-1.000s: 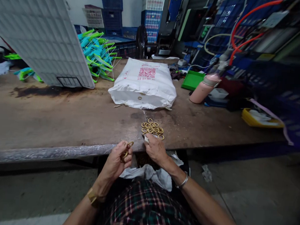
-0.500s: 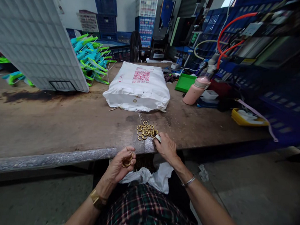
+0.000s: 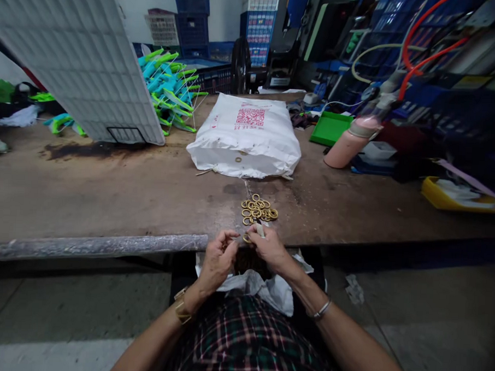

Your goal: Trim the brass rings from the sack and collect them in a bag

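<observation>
brown wooden workshop table (image 3: 107, 201), long, front edge wrapped in shiny clear plastic film (image 3: 105, 246); behind, stacked blue and white plastic crates (image 3: 260, 30). at left: large white ribbed plastic panel (image 3: 80, 63) on edge, heap of turquoise and lime-green plastic pieces (image 3: 169, 89) beside. at centre: plump white woven sack (image 3: 217, 127), lying flat, red square code printed on top. at right: pink cylindrical bottle (image 3: 344, 150), near shallow green plastic tray (image 3: 331, 128). before the sack, apart from it: loose pile of gold-coloured round metal rings (image 3: 256, 213), overlapping, close to table edge. right hand (image 3: 271, 251): back from the pile's right side, thumb and finger now pinched on one gold-coloured round ring (image 3: 246, 238); also small pale piece (image 3: 261, 230) at the fingers, nature unclear. left hand (image 3: 218, 261): turned from open palm with rings on show to back upward, fingers curled and narrow; present contents hidden, cannot tell. fingertips of both hands closer together than half a second ago, contact uncertain. below, between forearms: crumpled white sheet-like bag (image 3: 267, 292), dark contents too dim to identify. meaning, by judgement: change from picking at the pile to close two-handed work on a single ring; many rings still on the table.
</observation>
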Available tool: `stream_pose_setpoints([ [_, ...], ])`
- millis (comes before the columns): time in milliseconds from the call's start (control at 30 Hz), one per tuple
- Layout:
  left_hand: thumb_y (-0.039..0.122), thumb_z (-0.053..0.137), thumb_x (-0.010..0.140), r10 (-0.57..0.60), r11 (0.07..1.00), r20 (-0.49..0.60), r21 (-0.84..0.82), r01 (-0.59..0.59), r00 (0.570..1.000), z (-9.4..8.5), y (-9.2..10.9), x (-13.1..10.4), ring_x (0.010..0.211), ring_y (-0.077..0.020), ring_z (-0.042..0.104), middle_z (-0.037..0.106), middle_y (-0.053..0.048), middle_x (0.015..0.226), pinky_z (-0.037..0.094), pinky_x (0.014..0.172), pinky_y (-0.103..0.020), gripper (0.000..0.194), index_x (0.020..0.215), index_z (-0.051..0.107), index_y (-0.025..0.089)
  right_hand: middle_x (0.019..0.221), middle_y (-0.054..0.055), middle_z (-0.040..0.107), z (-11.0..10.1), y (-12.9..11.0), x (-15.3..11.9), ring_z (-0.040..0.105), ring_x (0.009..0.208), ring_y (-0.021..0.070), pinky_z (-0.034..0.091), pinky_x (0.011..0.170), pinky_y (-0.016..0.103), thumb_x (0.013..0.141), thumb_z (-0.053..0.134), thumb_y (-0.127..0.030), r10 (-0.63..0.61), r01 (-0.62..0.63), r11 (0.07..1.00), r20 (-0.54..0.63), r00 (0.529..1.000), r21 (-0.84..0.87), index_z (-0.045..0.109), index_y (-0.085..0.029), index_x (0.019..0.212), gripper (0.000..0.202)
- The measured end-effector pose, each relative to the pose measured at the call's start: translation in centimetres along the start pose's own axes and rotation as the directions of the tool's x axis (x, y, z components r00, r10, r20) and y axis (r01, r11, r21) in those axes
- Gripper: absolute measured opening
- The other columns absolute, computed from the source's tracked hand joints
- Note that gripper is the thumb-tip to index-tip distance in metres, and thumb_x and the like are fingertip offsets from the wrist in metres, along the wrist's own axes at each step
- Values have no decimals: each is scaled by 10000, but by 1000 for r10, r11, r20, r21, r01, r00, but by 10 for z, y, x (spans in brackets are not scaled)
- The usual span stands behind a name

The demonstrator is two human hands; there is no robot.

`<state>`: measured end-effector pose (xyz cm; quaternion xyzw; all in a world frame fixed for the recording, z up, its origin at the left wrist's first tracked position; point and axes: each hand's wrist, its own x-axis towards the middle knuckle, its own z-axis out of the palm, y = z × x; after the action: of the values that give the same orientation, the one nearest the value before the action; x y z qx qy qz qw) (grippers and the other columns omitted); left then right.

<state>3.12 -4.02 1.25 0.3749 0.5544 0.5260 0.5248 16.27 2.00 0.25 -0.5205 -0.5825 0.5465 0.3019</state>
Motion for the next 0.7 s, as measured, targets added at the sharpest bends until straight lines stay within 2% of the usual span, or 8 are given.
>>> stream_pose_setpoints([
  [133,261,564,767,174,971,34,158,-177,984,-6,-3,0,581,-92,516,600,7,670,395,568,-200,151,866,614,159,481,-110,411,11,-13,-4,219,314,27,142,326,170,675,510,-333,213,-256,931,183,960,262,462,-209,757,156],
  [200,252,559,769,211,963,45,163,-215,977,-8,-3,0,661,-117,558,641,-15,738,413,629,-216,137,852,620,162,473,-117,407,14,-18,-5,202,302,18,127,315,160,650,535,-334,238,-310,893,242,941,326,454,-210,765,188],
  [300,252,552,776,228,957,53,174,-233,972,-10,-1,0,687,-122,560,648,-24,751,412,656,-220,119,821,611,159,467,-117,409,16,-20,-7,198,296,13,127,308,157,646,553,-368,245,-333,873,269,932,358,439,-206,747,222],
  [400,286,523,803,180,965,55,182,-187,982,-10,1,0,594,-94,503,606,-6,677,389,590,-206,147,767,579,154,484,-99,423,17,-14,-7,216,303,15,134,311,166,696,528,-440,196,-261,917,229,953,303,437,-196,708,261],
  [500,344,528,799,98,984,42,144,-103,994,-10,-1,0,486,-61,404,522,32,587,340,499,-189,199,740,544,155,431,-95,356,18,-6,-6,242,326,30,169,337,176,761,473,-473,101,-125,981,165,981,146,456,-183,631,318],
  [567,395,546,779,26,996,41,79,-30,999,-9,-2,0,439,-48,350,465,57,541,299,448,-180,240,735,520,160,403,-91,317,17,-4,-6,261,349,42,195,361,182,786,450,-467,46,-53,998,136,990,45,464,-180,586,349],
  [700,496,584,717,-147,987,81,-49,152,986,-9,-2,-1,392,-31,322,436,77,523,240,392,-168,342,747,485,171,429,-69,375,16,-9,-6,317,410,63,251,411,193,794,436,-423,-19,25,999,112,994,-49,473,-179,572,332],
])
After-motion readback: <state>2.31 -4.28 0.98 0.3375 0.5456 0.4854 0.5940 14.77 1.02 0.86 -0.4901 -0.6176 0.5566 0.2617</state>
